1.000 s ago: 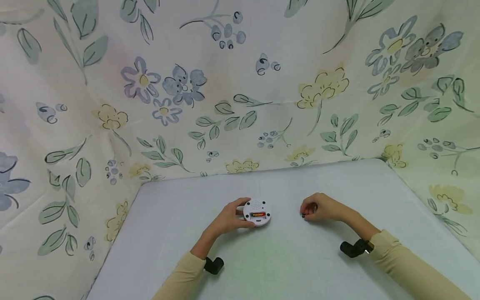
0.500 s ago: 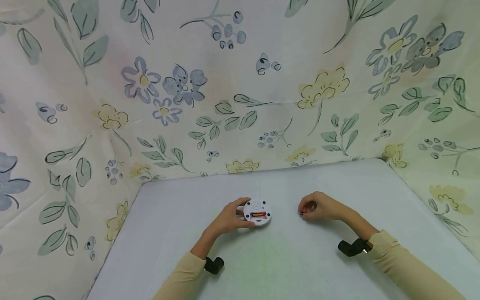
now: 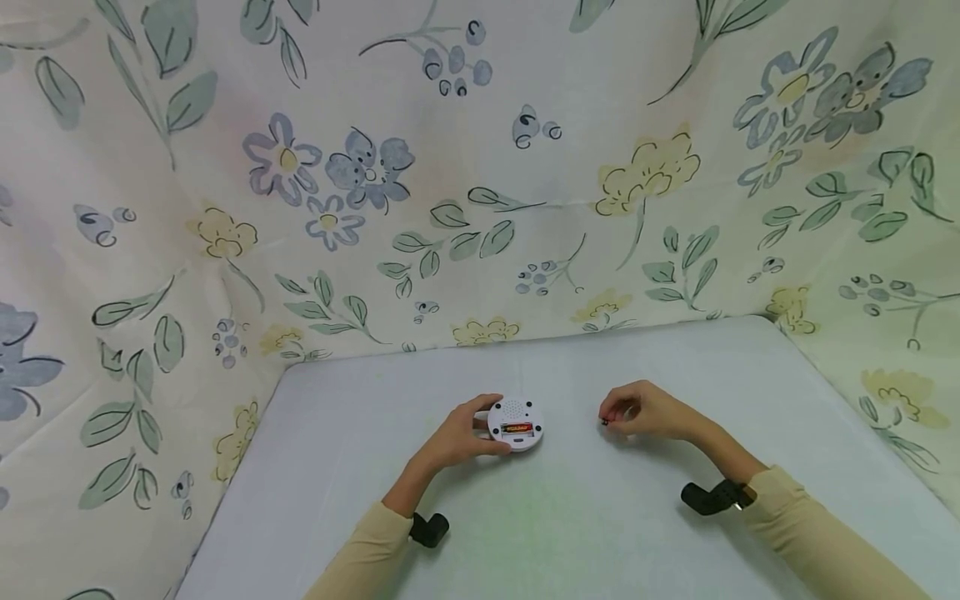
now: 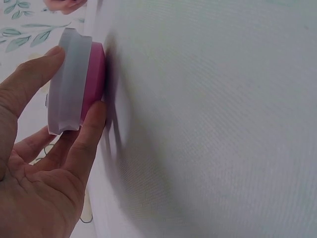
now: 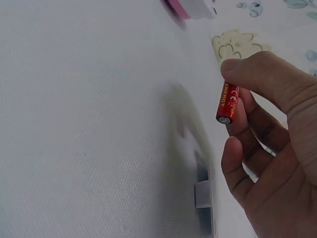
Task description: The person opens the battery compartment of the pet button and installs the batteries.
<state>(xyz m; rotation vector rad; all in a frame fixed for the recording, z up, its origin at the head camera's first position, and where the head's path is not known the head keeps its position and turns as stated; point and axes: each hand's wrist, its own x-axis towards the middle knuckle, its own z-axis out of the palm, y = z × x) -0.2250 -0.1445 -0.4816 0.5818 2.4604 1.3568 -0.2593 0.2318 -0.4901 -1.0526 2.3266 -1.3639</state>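
Note:
In the head view my left hand (image 3: 457, 435) grips a round white battery-powered device (image 3: 514, 409) by its rim. Its back faces up, showing a speaker grille and an open battery compartment with a red-and-orange battery (image 3: 517, 428) lying in it. From the left wrist view, the device's lower side is pink (image 4: 94, 74), and thumb and fingers span its edge. To the right, apart from the device, my right hand (image 3: 647, 412) pinches a small red battery (image 5: 228, 103) between thumb and fingers. One metal end of it sticks out, while the other is hidden under the thumb.
Both hands are over a white-covered table (image 3: 525, 533). A floral cloth (image 3: 480, 167) hangs behind it and along its sides. Black wrist cameras (image 3: 430, 530) sit on both forearms. A pale rectangular shape (image 5: 202, 193) shows in the right wrist view; I cannot tell what it is.
My right hand has shifted slightly upward in the head view, and more of the battery's red side shows between its fingers. The left hand and the device stay practically still.

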